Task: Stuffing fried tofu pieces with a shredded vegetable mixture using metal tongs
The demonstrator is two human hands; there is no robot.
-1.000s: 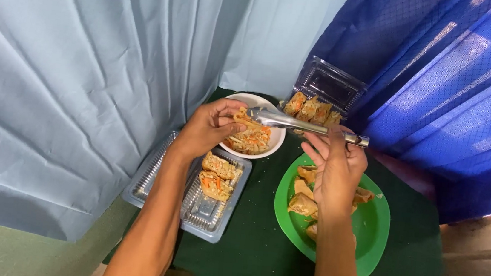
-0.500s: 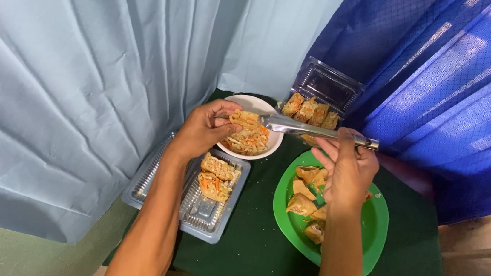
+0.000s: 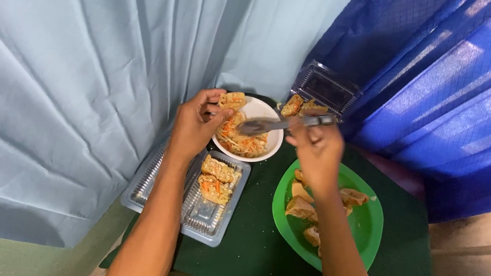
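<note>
Two hands are working over the white bowl (image 3: 259, 151): the left hand (image 3: 195, 126) is pinching a stuffed pastry (image 3: 232, 100) at its rim, the right hand (image 3: 315, 145) is gripping metal tongs (image 3: 277, 124) above it.

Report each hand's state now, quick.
Left hand: closed on a fried pastry piece over the white bowl.
Right hand: closed on metal tongs.

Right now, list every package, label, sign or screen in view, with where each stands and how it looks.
Clear plastic clamshell tray: on the dark green table, lower left, below the left hand; rectangular, ridged, open, holding two stuffed fried pieces.
Clear plastic hinged box: at the back by the blue curtain, beyond the right hand; rectangular, lid raised, fried pieces inside.
No labels, signs or screens show.
</note>
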